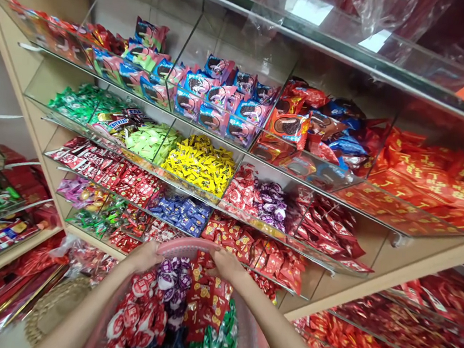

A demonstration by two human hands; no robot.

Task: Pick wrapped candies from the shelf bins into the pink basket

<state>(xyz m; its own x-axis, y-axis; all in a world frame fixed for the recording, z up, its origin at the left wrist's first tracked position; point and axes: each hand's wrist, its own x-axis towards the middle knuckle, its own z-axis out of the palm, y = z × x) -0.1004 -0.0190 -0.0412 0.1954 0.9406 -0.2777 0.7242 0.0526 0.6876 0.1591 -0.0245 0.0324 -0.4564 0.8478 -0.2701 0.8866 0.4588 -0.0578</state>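
A pink plastic basket (188, 244) is held before me at the bottom of the head view. My left hand (144, 256) grips its far rim on the left, and my right hand (225, 266) grips the same rim on the right, with some fingers hidden by the edge. Inside lie red-and-white wrapped candies (138, 314), purple-and-white candies (173, 279), red packets with orange prints (208, 300), green-wrapped candies (219, 340) and dark-wrapped pieces (162, 347), all in separate groups.
Tilted clear shelves rise ahead, holding pink-and-blue cookie packs (216, 91), yellow candies (199, 165), blue candies (181, 213) and orange-red packets (429, 168). The wooden shelf side (24, 89) stands left. A woven basket (53, 304) sits low at left.
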